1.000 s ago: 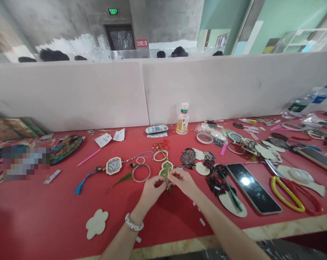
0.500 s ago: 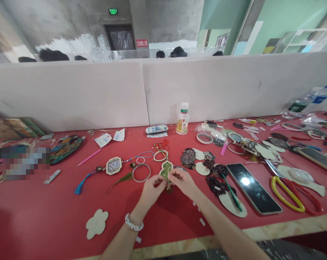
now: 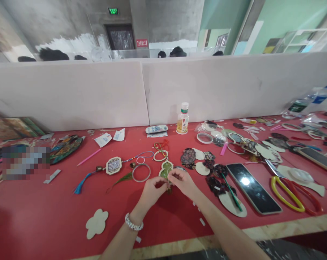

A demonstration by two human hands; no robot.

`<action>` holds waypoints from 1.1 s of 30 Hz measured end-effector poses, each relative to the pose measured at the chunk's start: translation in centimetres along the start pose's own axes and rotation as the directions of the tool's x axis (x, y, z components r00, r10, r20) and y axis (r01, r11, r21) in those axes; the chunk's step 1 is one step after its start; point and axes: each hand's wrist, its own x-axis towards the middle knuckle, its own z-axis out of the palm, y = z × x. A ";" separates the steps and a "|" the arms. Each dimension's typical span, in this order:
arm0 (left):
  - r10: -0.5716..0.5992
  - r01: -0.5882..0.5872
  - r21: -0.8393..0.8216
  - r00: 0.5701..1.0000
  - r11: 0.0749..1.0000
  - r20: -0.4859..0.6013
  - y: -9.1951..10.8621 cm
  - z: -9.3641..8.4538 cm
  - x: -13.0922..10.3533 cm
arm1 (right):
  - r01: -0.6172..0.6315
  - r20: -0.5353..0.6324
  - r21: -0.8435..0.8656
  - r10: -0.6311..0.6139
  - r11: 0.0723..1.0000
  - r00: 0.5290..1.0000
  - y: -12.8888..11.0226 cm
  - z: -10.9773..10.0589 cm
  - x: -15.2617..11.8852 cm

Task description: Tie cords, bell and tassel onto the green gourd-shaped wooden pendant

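A green gourd-shaped pendant with a pale rim lies on the red table in front of me, its top joined to a pale ring and a red cord. At its lower end my left hand pinches with thumb and forefinger, wearing a beaded bracelet. My right hand is also closed in a pinch, just across from the left one over the pendant. What the fingertips grip is too small to make out. A small brass-coloured bell shows below the fingers.
Left lies a pendant with a blue tassel, beside a clear ring. A pale flower-shaped piece is nearer me. To the right are a phone, scissors and dark patterned pieces. A small bottle stands near the white partition.
My left fingertips have shifted slightly down and right, away from the pendant's face, uncovering a little more of it. My right hand has barely moved.
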 end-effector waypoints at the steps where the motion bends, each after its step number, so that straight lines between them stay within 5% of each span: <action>1: -0.002 0.002 0.006 1.000 1.000 0.002 0.0 0.0 0.0 | -0.003 0.002 0.006 0.003 1.000 1.000 0.0 0.0 0.0; 20: -0.013 0.013 0.008 1.000 1.000 -0.024 0.6 0.0 -0.1 | 0.012 -0.014 -0.007 -0.012 1.000 1.000 0.2 0.0 0.0; 23: -0.017 0.016 -0.015 0.999 1.000 -0.028 0.7 0.0 -0.1 | 0.099 -0.071 -0.169 -0.112 0.981 0.991 -0.1 -0.2 -0.1; 27: -0.008 0.007 -0.034 0.999 0.999 -0.038 0.5 -0.1 0.0 | 0.274 -0.046 -0.464 -0.332 0.843 0.942 -0.4 -0.4 -0.3; 33: -0.012 0.017 0.042 0.993 0.999 -0.118 0.5 -0.2 0.0 | 0.358 0.017 -0.539 -0.415 0.762 0.910 0.1 -0.4 -0.2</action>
